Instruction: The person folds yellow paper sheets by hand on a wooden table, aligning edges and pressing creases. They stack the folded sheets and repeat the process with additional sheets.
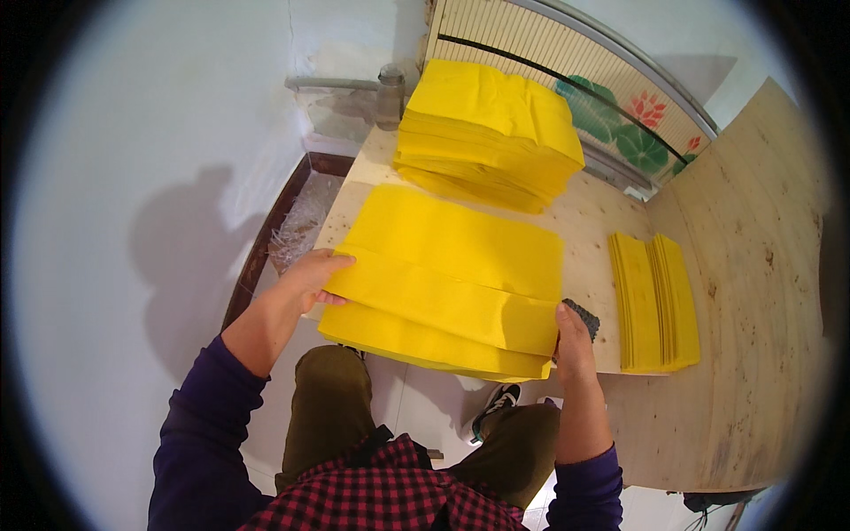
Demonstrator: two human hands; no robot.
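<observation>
Sheets of yellow material (452, 234) lie layered at the centre of the frame, spread on a pale wooden worktop (602, 199) and reaching out over its six o'clock edge, as a person in a checked garment (381, 496) and dark sleeves handles them. The left hand (317, 274), at nine o'clock, grasps the edge of an upper layer, thumb on top and fingers beneath. The right hand (575, 343), at four o'clock, holds the opposite edge with its thumb uppermost, its other fingers mostly hidden; just beside it sits a dark grey object (583, 319) too obscured to identify. At twelve o'clock stands a taller yellow stack (491, 133), its top layer rumpled, with a clear jar (390, 99) near it at eleven. Upright yellow bundles (655, 303) stand side by side at three o'clock, near a wooden panel (757, 292). Toward ten o'clock, a dark-rimmed bin (250, 276) contains pale, shredded-looking scraps (305, 212); at one o'clock is a slatted screen (567, 53) painted with green leaves and red flowers.
</observation>
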